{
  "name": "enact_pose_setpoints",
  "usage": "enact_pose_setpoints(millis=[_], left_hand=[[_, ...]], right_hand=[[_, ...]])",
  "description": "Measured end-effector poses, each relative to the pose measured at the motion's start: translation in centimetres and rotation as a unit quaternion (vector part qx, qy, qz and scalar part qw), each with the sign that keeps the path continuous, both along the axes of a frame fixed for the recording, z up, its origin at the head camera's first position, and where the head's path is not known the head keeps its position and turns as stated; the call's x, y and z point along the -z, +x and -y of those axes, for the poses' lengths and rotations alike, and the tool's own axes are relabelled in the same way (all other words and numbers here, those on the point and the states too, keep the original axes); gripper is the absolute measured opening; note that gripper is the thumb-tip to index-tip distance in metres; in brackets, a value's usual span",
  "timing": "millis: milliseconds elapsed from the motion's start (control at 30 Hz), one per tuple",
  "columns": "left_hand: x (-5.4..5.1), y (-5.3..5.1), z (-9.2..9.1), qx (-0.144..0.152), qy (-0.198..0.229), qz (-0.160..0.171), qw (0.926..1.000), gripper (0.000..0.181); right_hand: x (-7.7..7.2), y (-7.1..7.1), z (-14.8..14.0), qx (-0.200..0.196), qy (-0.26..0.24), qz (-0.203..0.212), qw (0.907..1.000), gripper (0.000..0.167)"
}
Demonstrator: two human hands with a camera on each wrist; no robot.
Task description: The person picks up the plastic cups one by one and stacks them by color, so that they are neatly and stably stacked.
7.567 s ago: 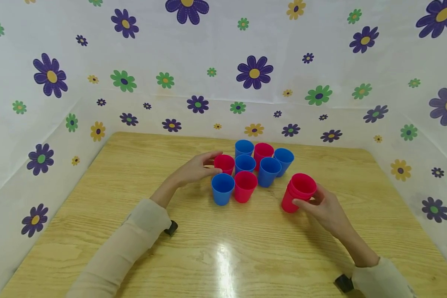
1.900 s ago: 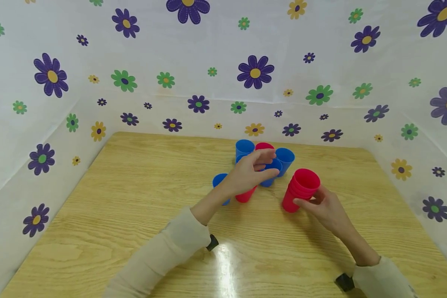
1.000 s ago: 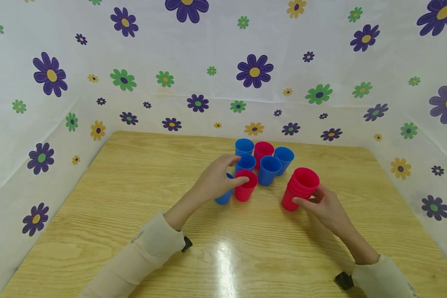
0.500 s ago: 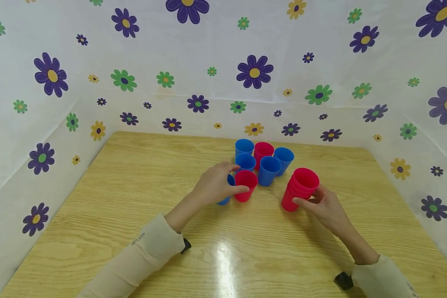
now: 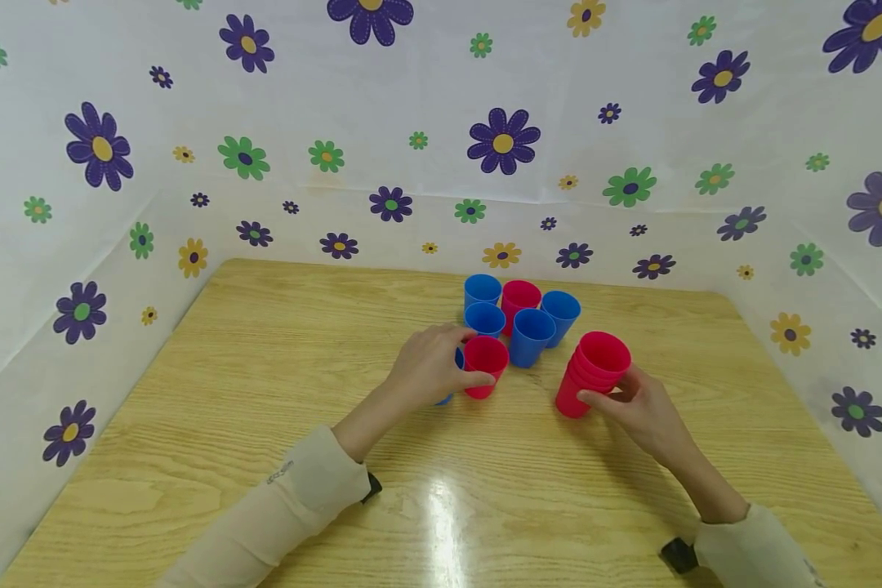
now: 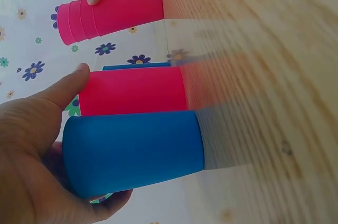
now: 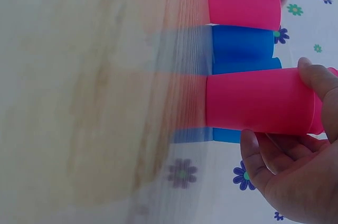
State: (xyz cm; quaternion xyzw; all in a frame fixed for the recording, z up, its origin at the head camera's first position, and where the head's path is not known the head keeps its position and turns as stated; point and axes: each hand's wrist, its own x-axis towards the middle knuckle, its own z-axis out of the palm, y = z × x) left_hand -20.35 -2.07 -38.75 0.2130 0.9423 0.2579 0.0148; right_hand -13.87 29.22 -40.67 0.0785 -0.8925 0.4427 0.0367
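Observation:
In the head view my left hand (image 5: 429, 367) reaches over a blue cup (image 6: 132, 152) and curls round a red cup (image 5: 485, 367), thumb in front and fingers behind. Most of that blue cup is hidden under the hand from above. The left wrist view shows the thumb against the red cup's rim. On the right, a stack of nested red cups (image 5: 591, 371) stands upright, mouths up. My right hand (image 5: 647, 412) holds it from the right side, thumb at the front; in the right wrist view the fingers (image 7: 259, 166) wrap behind it.
Behind the red cup stand a blue cup (image 5: 483, 320), another blue cup (image 5: 531, 339), a far blue cup (image 5: 481, 287), a red cup (image 5: 520, 302) and a right-hand blue cup (image 5: 562, 314). The wooden table (image 5: 265, 343) meets a flowered cloth (image 5: 412, 106) on several sides.
Earlier, my left hand took the left red cup, now gone from there, and the held stack grew taller. The left hand then moved back left to the front red cup. The right hand stays.

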Motion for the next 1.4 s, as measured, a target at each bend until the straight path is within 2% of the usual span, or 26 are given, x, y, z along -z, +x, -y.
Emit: enact_pose_setpoints(millis=[300,433,633,900,1133,1400], left_hand=[[0.1,-0.1,-0.1,0.001,-0.007,-0.015,0.9999,0.072],[-0.2,0.0,0.1,0.001,0.001,-0.01,0.9999,0.071],[-1.5,0.2,0.1,0.001,0.036,0.01,0.9993,0.072],[-3.4,0.4,-0.2,0.011,0.081,0.018,0.9965,0.072],[-5.1,0.3,-0.7,0.033,0.158,0.071,0.9842,0.072],[-6.1,0.0,-1.5,0.058,0.222,0.102,0.968,0.072]], right_hand=[[0.1,0.0,0.0,0.0,-0.002,0.0,1.0,0.051],[0.1,0.0,0.0,-0.001,-0.002,0.0,1.0,0.052],[0.1,0.0,-0.1,-0.003,-0.004,0.0,1.0,0.052],[0.2,0.0,-0.1,-0.003,-0.003,0.0,1.0,0.053],[0.2,0.0,-0.1,-0.004,-0.006,-0.001,1.0,0.052],[0.3,-0.1,-0.1,-0.003,-0.003,-0.007,1.0,0.05]])
